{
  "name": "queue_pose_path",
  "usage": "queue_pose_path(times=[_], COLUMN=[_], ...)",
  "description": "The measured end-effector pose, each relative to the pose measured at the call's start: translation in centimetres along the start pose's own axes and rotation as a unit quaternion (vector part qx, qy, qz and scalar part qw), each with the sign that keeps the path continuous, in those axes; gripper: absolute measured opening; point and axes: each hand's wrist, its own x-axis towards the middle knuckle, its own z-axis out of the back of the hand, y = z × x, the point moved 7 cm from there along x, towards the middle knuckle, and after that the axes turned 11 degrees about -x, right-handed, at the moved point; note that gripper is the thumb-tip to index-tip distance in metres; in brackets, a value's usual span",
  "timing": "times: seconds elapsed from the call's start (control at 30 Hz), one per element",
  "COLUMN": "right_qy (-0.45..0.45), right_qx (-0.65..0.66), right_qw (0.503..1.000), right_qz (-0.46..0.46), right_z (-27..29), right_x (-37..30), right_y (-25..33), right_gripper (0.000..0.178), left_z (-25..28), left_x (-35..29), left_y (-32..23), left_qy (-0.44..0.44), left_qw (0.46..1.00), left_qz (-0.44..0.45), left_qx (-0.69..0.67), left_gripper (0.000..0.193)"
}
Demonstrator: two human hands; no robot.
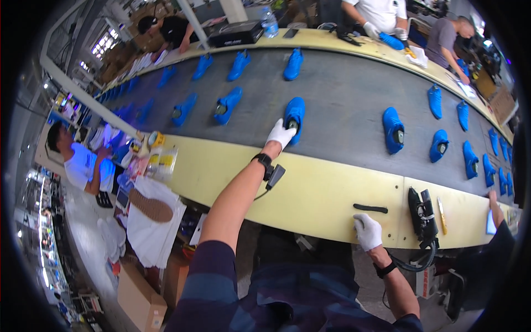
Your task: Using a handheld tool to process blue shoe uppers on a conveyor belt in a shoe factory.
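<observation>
My left hand (281,134), in a white glove, reaches over the dark conveyor belt (337,99). Its fingers are closed on the heel and opening of a blue shoe (296,110), whose toe points away from me. Part of the shoe's side is hidden by the fingers. At the near edge of the pale yellow bench (310,193), my right hand (368,231), also white-gloved, has its fingers curled in, with nothing visible in them. Just beyond it lies a short black bar (370,208). A black handheld tool (423,217) with a hose and a yellow-handled knife (442,216) lie to its right.
More blue shoes (394,130) stand in rows along the belt. Co-workers (381,19) are across it, one holding a blue shoe (391,40); another person (83,160) is at left. A brown sole (150,206) rests on white cloth (149,240). A post (88,97) slants at left.
</observation>
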Motion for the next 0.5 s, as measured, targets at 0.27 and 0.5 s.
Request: queue_pose_path(times=[0.27,0.5], right_qy=[-0.177,-0.183], right_qx=[-0.104,-0.139], right_qw=[0.965,0.958], right_qz=[0.162,0.169], right_z=[0.4,-0.6], right_x=[-1.1,-0.7], right_y=[2.5,2.6], right_gripper=[0.01,0.009], left_z=[1.4,0.5], left_x=[-3.4,-7.7], left_y=[3.1,3.3], left_qy=[0.001,0.018], left_qw=[0.997,0.974], left_qz=[-0.047,-0.164], left_qx=[-0.056,0.158], left_gripper=[0.054,0.05])
